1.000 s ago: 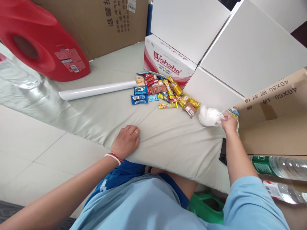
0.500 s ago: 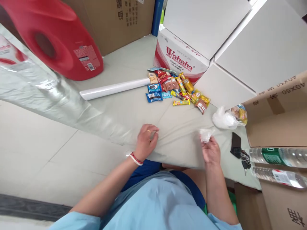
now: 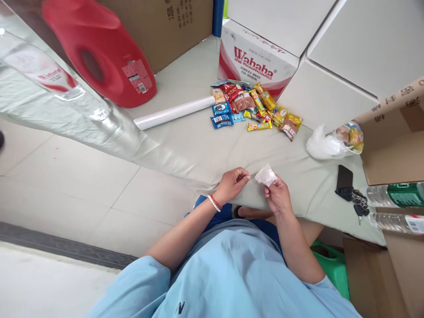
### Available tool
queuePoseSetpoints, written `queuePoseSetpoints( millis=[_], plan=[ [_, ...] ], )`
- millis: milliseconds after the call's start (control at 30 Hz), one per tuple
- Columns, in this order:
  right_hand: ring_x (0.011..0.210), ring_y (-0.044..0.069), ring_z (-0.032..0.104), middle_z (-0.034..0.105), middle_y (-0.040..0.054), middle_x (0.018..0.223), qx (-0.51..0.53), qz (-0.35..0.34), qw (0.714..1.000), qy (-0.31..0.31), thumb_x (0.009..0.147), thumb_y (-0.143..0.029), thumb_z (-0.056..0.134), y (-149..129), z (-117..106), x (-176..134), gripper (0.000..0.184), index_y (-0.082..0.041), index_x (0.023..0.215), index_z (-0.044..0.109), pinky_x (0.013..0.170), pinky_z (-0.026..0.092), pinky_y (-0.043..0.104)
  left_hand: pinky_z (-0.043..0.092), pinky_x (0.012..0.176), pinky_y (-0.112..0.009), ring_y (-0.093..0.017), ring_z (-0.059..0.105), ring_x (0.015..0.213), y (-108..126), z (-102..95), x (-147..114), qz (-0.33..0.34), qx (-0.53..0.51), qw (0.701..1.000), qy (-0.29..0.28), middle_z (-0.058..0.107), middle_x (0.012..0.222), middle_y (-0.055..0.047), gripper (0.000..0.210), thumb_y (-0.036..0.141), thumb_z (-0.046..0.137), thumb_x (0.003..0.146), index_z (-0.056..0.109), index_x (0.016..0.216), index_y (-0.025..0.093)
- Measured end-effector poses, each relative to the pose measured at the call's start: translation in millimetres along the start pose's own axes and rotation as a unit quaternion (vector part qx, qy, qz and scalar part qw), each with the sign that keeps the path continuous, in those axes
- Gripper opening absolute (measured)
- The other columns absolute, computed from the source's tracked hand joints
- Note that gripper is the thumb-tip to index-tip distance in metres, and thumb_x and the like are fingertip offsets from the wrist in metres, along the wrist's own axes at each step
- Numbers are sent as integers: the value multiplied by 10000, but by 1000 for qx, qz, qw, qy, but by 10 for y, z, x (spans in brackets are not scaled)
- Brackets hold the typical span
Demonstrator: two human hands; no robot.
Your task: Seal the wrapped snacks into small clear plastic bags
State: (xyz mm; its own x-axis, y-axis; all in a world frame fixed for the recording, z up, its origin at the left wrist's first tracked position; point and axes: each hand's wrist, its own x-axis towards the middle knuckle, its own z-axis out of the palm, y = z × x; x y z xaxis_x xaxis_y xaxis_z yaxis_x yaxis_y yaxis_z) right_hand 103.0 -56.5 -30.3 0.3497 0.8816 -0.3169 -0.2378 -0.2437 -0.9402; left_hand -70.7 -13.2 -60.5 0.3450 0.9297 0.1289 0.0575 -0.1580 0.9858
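Observation:
Between thumb and fingers my right hand (image 3: 278, 198) grips a small crumpled piece of clear plastic (image 3: 266, 175), held above the table's near edge. Just left of it, my left hand (image 3: 232, 184) is closed in a pinch, thumb against index finger. Whatever may be in that pinch is too small to make out. A small gap separates the left fingertips from the plastic. Beyond both hands lies a pile of wrapped snacks (image 3: 244, 103) in blue, red, brown and yellow packets. A knotted white plastic bag (image 3: 326, 143) with more snacks sits to the right.
A white roll (image 3: 175, 112) points at the pile from the left, near a red jug (image 3: 112, 66) and a plastic-covered bottle (image 3: 43, 70). Behind stands a Wahaha carton (image 3: 255, 62). At right are a phone (image 3: 344, 182), keys (image 3: 360, 203) and water bottles (image 3: 397, 194).
My two hands have come closer together, the left closing from a loose curl into a pinch. The plastic has moved in toward the left hand. The camera view has shifted.

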Motion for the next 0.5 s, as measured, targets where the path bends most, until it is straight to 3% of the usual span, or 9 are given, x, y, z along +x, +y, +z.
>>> queuePoseSetpoints(
  millis=[133,267,333,433,500],
  plan=[
    [414,40,399,544,-85,610,-38,-22,999,17,661,-330,785,108,-11,-96,280,-204,815,587,360,287,158,472,751,-294,-157,628,782,74,117,-51,33,58,998,-20,699,878,-19,220,376,749,849,670,941,192],
    [439,65,412,524,-72,604,-96,-18,994,-45,769,-438,762,165,-24,-129,294,-211,847,592,392,322,188,480,790,-305,-170,655,808,65,203,-52,30,98,995,-10,714,849,-22,115,273,636,930,731,954,213],
    [493,83,449,583,-35,699,-118,-39,989,-79,844,-505,707,150,-66,-125,314,-216,942,636,442,377,212,495,784,-297,-173,675,819,38,200,-25,12,76,997,-8,740,867,-28,159,262,597,950,749,954,214],
    [642,108,518,655,36,989,-172,-124,972,-105,855,-490,725,103,-144,-110,336,-241,1077,688,575,454,251,514,824,-303,-185,705,875,14,177,10,-2,56,998,-28,779,938,-30,193,269,586,953,770,993,226],
    [676,118,513,658,34,972,-204,-148,961,-112,848,-454,745,73,-193,-98,278,-238,1020,720,614,439,258,519,825,-304,-191,712,879,13,169,17,-12,56,998,-27,788,944,-32,199,274,589,946,777,984,223]
  ],
)
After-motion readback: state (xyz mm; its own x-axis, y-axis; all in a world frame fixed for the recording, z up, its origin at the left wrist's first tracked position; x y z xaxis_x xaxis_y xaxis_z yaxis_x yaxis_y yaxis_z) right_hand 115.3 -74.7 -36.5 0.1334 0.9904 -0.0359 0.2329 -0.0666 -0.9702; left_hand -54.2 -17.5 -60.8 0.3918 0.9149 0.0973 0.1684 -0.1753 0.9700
